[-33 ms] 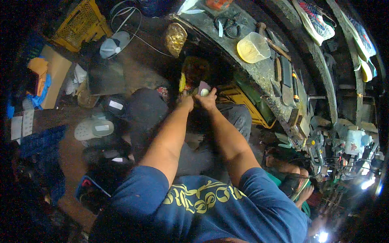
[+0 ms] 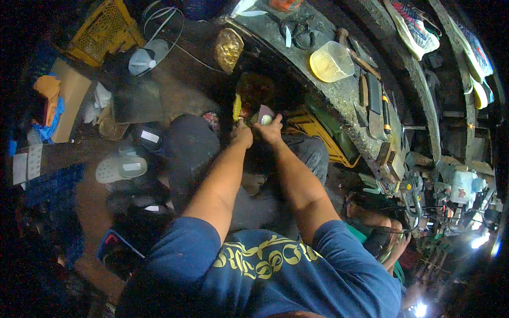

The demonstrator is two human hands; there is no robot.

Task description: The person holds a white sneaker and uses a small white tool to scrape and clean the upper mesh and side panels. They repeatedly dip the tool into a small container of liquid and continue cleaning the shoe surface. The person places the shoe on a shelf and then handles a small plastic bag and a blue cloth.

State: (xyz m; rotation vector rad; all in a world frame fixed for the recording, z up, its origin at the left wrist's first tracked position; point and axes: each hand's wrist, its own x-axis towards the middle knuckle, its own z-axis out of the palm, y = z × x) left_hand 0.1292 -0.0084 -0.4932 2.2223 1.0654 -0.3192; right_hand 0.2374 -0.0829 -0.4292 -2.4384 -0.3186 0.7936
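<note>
Both arms reach forward over my knees. My left hand (image 2: 242, 135) is closed round the lower end of a narrow, bright yellow piece (image 2: 237, 107), which points away from me; a reddish patch shows beside it. Just to the right, my right hand (image 2: 270, 129) grips a flat mauve piece (image 2: 263, 111) with a pale rounded part (image 2: 266, 120) under the fingers. The two hands are close together. What kind of things they hold is too small and dim to tell, and the lower ends are hidden by the fingers.
A workbench (image 2: 334, 98) on the right bears a translucent tub (image 2: 332, 62), a hammer (image 2: 360, 58) and knives (image 2: 377, 108). A yellow crate (image 2: 323, 139) stands below. Left lie a beige clog (image 2: 122, 168) and a grey cap (image 2: 142, 61). A co-worker's hand (image 2: 397, 249) shows lower right.
The yellow piece and my left hand have shifted very slightly. The co-worker's hand and the strip it holds have moved a little. My right hand keeps its grip.
</note>
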